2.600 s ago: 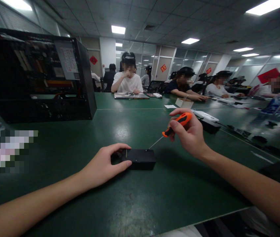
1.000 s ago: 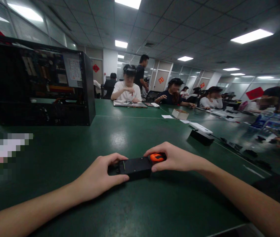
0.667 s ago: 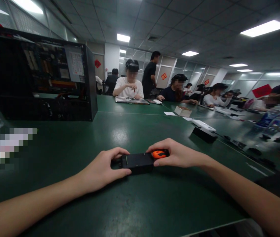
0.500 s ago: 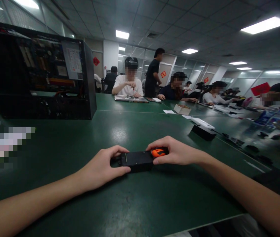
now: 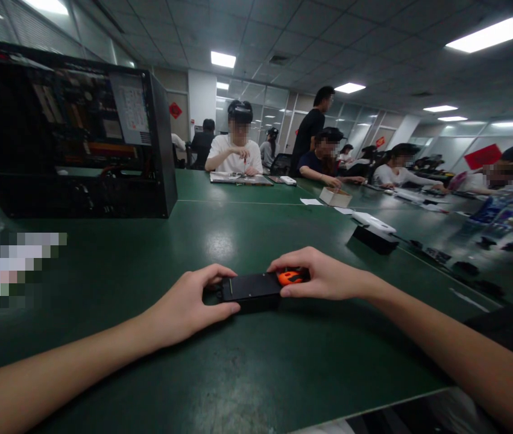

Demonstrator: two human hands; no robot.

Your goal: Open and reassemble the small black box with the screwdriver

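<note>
Black box (image 5: 251,287) is clamped at 9 o'clock by left hand (image 5: 184,307), while orange-handled screwdriver (image 5: 289,278) is gripped at 3 o'clock by right hand (image 5: 324,278); steady bracing is judged needed next.

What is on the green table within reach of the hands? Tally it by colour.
Black: 2, the small box and the open computer case
Orange: 1, the screwdriver handle
Total: 3

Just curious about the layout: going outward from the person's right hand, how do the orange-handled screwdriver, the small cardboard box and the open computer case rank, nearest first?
From the right hand:
1. Orange-handled screwdriver, in its grip.
2. Small cardboard box, farther up the table.
3. Open computer case, far left.
</note>
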